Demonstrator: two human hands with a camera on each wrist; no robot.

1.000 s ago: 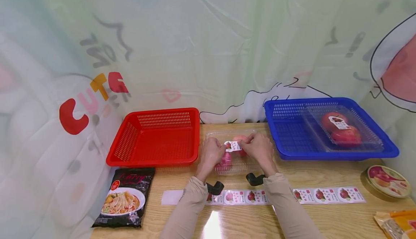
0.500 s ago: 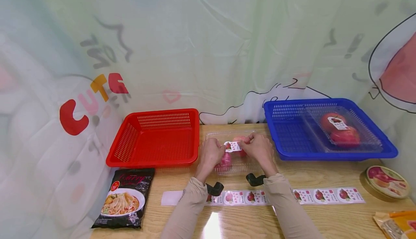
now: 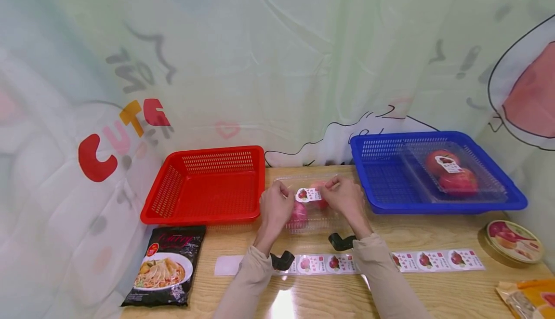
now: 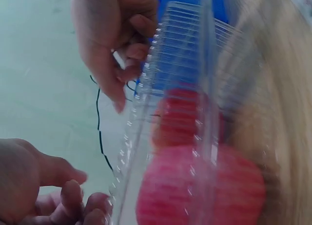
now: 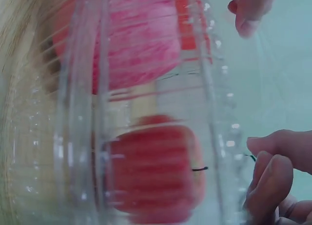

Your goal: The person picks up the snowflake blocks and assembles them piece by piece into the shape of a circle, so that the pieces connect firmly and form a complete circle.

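Note:
In the head view a clear plastic clamshell box (image 3: 318, 223) with two red apples (image 3: 299, 213) stands between the hands. A white fruit label (image 3: 308, 194) is over the box; whether it touches the lid I cannot tell. My right hand (image 3: 344, 197) pinches the label's right end between thumb and finger. Just off the label's left end is my left hand (image 3: 276, 207), its fingers loosely curled around nothing. Both wrist views show the box's ridged wall and the apples (image 5: 156, 171) close up; the left hand (image 4: 41, 186) appears apart from the box there.
A strip of labels (image 3: 429, 261) lies along the front. A red basket (image 3: 217, 191) stands left, a blue basket (image 3: 381, 184) right with another labelled apple box (image 3: 416, 165). Around lie a black noodle packet (image 3: 166, 266), a round tin (image 3: 513, 242) and an orange packet (image 3: 531, 299).
My left hand has let go of the label's left end and shifted slightly left and towards me. The right hand stays at the label's other end.

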